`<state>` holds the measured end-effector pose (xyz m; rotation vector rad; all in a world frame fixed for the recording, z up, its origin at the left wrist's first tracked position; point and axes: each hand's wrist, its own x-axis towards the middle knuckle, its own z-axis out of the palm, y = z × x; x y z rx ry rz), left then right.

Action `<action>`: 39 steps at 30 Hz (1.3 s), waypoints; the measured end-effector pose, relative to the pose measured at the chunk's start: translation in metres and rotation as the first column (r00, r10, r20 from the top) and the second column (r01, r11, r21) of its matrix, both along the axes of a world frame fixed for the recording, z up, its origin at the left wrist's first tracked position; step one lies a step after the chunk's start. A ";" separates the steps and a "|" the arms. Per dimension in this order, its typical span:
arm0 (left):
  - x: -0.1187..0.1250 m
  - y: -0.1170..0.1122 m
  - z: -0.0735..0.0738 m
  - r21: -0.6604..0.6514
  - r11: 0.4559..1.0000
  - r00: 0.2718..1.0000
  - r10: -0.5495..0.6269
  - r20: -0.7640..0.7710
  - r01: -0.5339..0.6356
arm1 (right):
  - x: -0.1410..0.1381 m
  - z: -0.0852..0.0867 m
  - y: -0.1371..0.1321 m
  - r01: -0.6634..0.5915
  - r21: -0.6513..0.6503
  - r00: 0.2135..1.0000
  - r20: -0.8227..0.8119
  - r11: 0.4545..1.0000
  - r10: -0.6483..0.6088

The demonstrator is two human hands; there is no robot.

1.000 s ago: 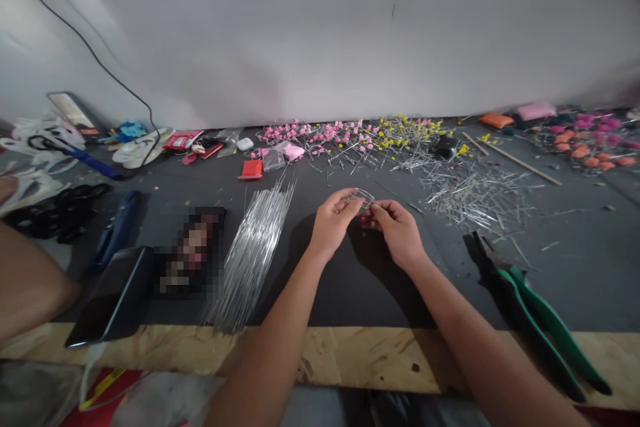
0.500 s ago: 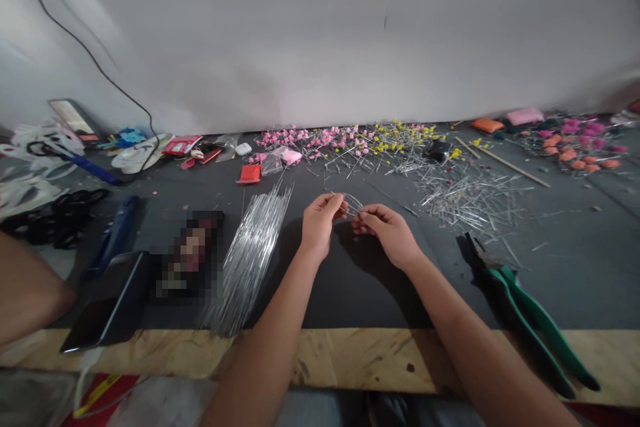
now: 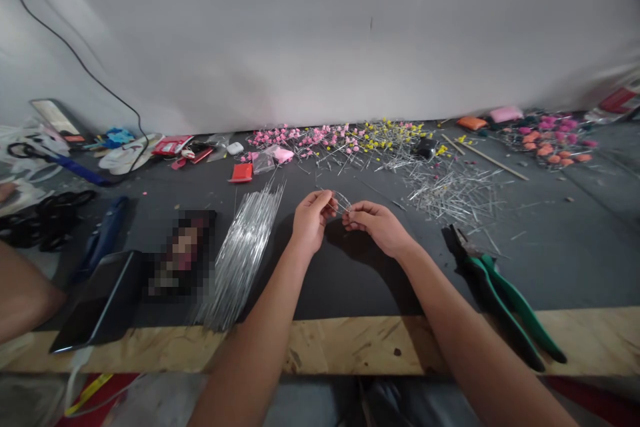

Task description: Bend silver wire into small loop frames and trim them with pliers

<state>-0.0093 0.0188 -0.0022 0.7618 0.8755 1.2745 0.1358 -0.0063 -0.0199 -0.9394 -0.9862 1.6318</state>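
Shifted leftward: left hand (image 3: 309, 221), right hand (image 3: 381, 227) pinch thin curved wire (image 3: 342, 199).

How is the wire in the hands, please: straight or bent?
Bent: the wire curves in an arc between the left hand and the right hand, which both pinch it, unlike the straight wires lying nearby.

work table (image 3: 350, 347): bare chipboard front edge, dark grey mat (image 3: 350, 280) over the rest. on the mat: bundle of straight silver wires (image 3: 240, 257) left of centre, green-handled pliers (image 3: 500, 300) at right, cut wire offcuts (image 3: 450, 190) behind them, pink and yellow bead stems (image 3: 340, 137) along the wall, dark phone (image 3: 95, 303) at left.
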 end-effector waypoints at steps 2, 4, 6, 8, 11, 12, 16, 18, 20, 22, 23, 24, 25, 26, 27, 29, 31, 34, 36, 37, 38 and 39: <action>0.000 0.000 0.000 -0.026 1.000 0.999 -0.016 0.028 0.017 | 0.001 -0.002 0.000 -0.006 0.000 1.000 0.001 1.000 0.006; -0.001 0.000 -0.001 -0.044 0.998 0.998 -0.032 0.053 0.034 | 0.001 -0.003 0.001 -0.009 0.001 1.000 0.001 1.000 0.009; -0.002 0.000 -0.003 -0.073 0.996 0.996 -0.048 0.073 0.053 | 0.000 -0.004 0.000 -0.001 0.013 1.000 -0.002 1.000 0.001; -0.003 0.001 -0.004 -0.119 0.990 0.993 -0.059 0.102 0.072 | -0.001 -0.003 -0.001 0.009 0.038 1.000 -0.004 0.999 -0.009; -0.003 0.000 -0.007 -0.193 0.976 0.984 -0.072 0.162 0.103 | -0.001 0.000 -0.003 0.015 0.075 1.000 0.010 0.997 -0.016; -0.002 0.000 -0.007 -0.206 0.972 0.982 -0.077 0.175 0.113 | 0.000 0.001 -0.004 0.011 0.083 1.000 0.023 0.997 -0.013; 0.001 -0.001 -0.004 -0.108 0.993 0.995 -0.046 0.093 0.056 | 0.002 0.000 -0.002 0.010 0.090 0.999 0.052 0.996 -0.014; 0.003 -0.003 -0.002 0.016 0.999 0.999 0.041 -0.012 -0.041 | 0.000 -0.002 0.000 0.031 0.078 0.999 0.026 0.996 -0.033; 0.006 -0.005 0.000 0.129 0.986 0.981 0.129 -0.147 -0.110 | -0.002 -0.003 0.002 0.072 0.078 0.997 0.026 0.994 -0.074; 0.008 -0.009 0.000 0.205 0.972 0.939 0.172 -0.297 -0.114 | -0.003 -0.004 0.004 0.124 0.096 0.984 0.117 0.988 -0.135; 0.008 -0.011 0.001 0.233 0.967 0.914 0.183 -0.362 -0.102 | -0.004 -0.003 0.004 0.148 0.112 0.968 0.187 0.983 -0.168; 0.009 -0.013 0.001 0.258 0.962 0.888 0.194 -0.418 -0.089 | -0.004 -0.003 0.004 0.164 0.130 0.946 0.259 0.978 -0.193; 0.009 -0.015 0.001 0.280 0.957 0.862 0.205 -0.463 -0.078 | -0.004 -0.003 0.004 0.171 0.146 0.924 0.321 0.975 -0.210; 0.009 -0.017 0.001 0.301 0.951 0.837 0.220 -0.502 -0.070 | -0.004 -0.003 0.004 0.169 0.158 0.905 0.367 0.973 -0.217; 0.009 -0.018 0.001 0.326 0.943 0.809 0.239 -0.537 -0.062 | -0.004 -0.003 0.004 0.165 0.166 0.892 0.395 0.972 -0.218; 0.008 -0.020 0.001 0.387 0.921 0.763 0.279 -0.583 -0.041 | -0.005 -0.004 0.004 0.162 0.169 0.886 0.409 0.972 -0.218; 0.006 -0.020 0.001 0.439 0.898 0.740 0.302 -0.601 -0.010 | -0.006 -0.005 0.004 0.172 0.175 0.888 0.399 0.970 -0.229; 0.002 -0.014 -0.002 0.431 0.902 0.729 0.282 -0.624 0.020 | -0.008 -0.007 0.005 0.186 0.208 0.875 0.410 0.960 -0.258; 0.000 -0.010 -0.005 0.386 0.922 0.705 0.250 -0.663 0.036 | -0.007 -0.007 0.005 0.192 0.244 0.846 0.449 0.951 -0.286; -0.001 -0.008 -0.006 0.362 0.931 0.688 0.232 -0.688 0.048 | -0.006 -0.006 0.005 0.193 0.266 0.826 0.475 0.944 -0.303; -0.002 -0.006 -0.008 0.342 0.938 0.672 0.214 -0.709 0.061 | -0.004 -0.006 0.005 0.195 0.290 0.804 0.500 0.937 -0.322; -0.003 -0.005 -0.009 0.322 0.944 0.660 0.195 -0.725 0.075 | -0.001 -0.005 0.005 0.198 0.313 0.779 0.526 0.929 -0.343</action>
